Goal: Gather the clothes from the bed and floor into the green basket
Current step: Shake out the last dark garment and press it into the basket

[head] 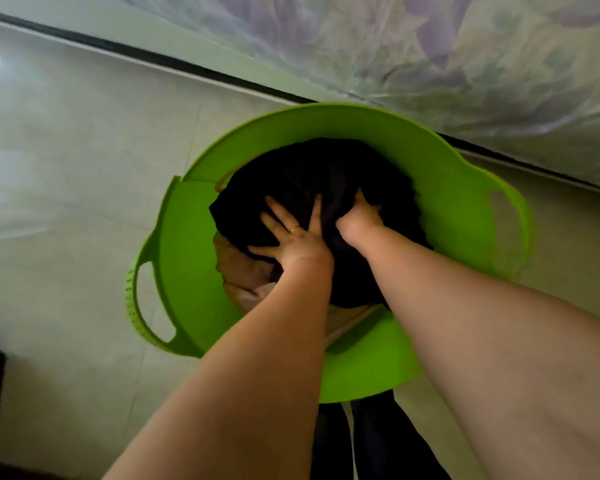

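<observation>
Two hands work inside the green basket [447,188] on the floor beside the bed [465,64]. Head view: left hand [293,233], fingers spread wide, presses flat on the black garment [309,174]; right hand [359,216], just right of it, grips a fold. Garment lies directly beneath both, bulk extending far.

Both forearms are bare, no sleeves in view; a thin gold ring [292,230] circles one finger of the left hand [293,239]; dark trousers [378,441] cover the legs.
</observation>
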The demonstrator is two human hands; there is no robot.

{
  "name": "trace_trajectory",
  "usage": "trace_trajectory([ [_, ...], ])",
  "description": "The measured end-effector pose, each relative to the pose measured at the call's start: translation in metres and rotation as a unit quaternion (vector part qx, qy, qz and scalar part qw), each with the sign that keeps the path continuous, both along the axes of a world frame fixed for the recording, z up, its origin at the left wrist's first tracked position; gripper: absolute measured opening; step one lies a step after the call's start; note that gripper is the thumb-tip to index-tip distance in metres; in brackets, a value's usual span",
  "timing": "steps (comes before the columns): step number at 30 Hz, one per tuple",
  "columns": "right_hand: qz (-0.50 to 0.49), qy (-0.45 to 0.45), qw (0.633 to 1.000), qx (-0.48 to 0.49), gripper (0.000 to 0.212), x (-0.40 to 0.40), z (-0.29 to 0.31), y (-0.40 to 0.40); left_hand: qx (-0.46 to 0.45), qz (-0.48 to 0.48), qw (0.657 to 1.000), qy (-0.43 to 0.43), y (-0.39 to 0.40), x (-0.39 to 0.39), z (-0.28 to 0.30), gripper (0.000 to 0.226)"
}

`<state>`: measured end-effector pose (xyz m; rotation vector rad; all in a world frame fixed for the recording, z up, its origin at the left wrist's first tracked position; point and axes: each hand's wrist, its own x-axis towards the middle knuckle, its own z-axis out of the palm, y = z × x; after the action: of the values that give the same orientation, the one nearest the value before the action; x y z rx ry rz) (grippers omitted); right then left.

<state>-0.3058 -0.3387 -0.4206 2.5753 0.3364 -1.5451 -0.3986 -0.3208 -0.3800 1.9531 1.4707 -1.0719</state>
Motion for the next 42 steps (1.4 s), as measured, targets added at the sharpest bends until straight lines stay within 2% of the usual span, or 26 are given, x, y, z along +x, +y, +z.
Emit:
trace_trajectory([
  [3,-0.001,0.000,0.999,0.046,0.081,0.002,-0.002,-0.008,0.021,-0.001,1.000,-0.011,-0.010,0.001,-0.009,0.088],
  [7,-0.014,0.033,0.993,0.112,0.095,0.009,0.007,-0.025,0.023,-0.002,0.999,-0.047,-0.008,-0.007,-0.004,0.086],
  [9,-0.007,0.042,0.991,0.123,0.099,0.008,0.028,-0.033,-0.006,0.001,0.998,-0.058,-0.004,-0.015,0.010,0.089],
  [11,0.013,0.042,0.991,0.127,0.093,0.010,0.055,-0.038,-0.040,-0.002,0.997,-0.062,0.006,-0.021,0.029,0.090],
  [15,0.130,0.017,0.987,0.093,0.084,0.020,0.091,-0.049,-0.088,-0.021,0.987,-0.130,0.026,-0.044,0.066,0.072],
  [18,0.195,-0.005,0.980,0.048,0.084,0.023,0.106,-0.061,-0.087,-0.025,0.983,-0.158,0.012,-0.053,0.087,0.066],
  [20,0.213,-0.001,0.977,0.031,0.084,0.021,0.112,-0.060,-0.057,-0.020,0.979,-0.195,-0.005,-0.051,0.100,0.070],
  [24,0.287,-0.013,0.958,-0.008,0.076,0.015,0.120,-0.044,0.075,-0.072,0.949,-0.297,-0.055,-0.041,0.116,0.079],
  [27,0.407,-0.017,0.913,0.002,0.053,0.024,0.130,-0.048,0.055,-0.053,0.939,-0.337,-0.096,-0.021,0.118,0.084],
  [30,0.518,0.010,0.855,-0.017,0.045,0.057,0.144,-0.062,0.001,-0.010,0.960,-0.278,-0.130,0.016,0.120,0.097],
  [33,0.634,0.064,0.770,-0.031,0.043,0.084,0.166,-0.072,-0.030,0.019,0.976,-0.214,-0.149,0.054,0.120,0.113],
  [35,0.691,0.085,0.717,-0.035,0.049,0.088,0.181,-0.076,-0.037,0.032,0.984,-0.171,-0.154,0.070,0.119,0.117],
  [38,0.766,0.069,0.635,-0.066,0.073,0.090,0.186,-0.086,-0.030,0.019,0.992,-0.118,-0.159,0.081,0.109,0.095],
  [39,0.789,0.048,0.607,-0.081,0.075,0.094,0.183,-0.092,-0.027,0.009,0.993,-0.112,-0.161,0.086,0.105,0.087],
  [41,0.811,0.005,0.580,-0.072,0.059,0.094,0.175,-0.103,-0.025,-0.004,0.994,-0.107,-0.164,0.084,0.100,0.080],
  [42,0.814,-0.012,0.578,-0.059,0.050,0.094,0.172,-0.107,-0.027,-0.005,0.994,-0.109,-0.164,0.085,0.099,0.077],
])
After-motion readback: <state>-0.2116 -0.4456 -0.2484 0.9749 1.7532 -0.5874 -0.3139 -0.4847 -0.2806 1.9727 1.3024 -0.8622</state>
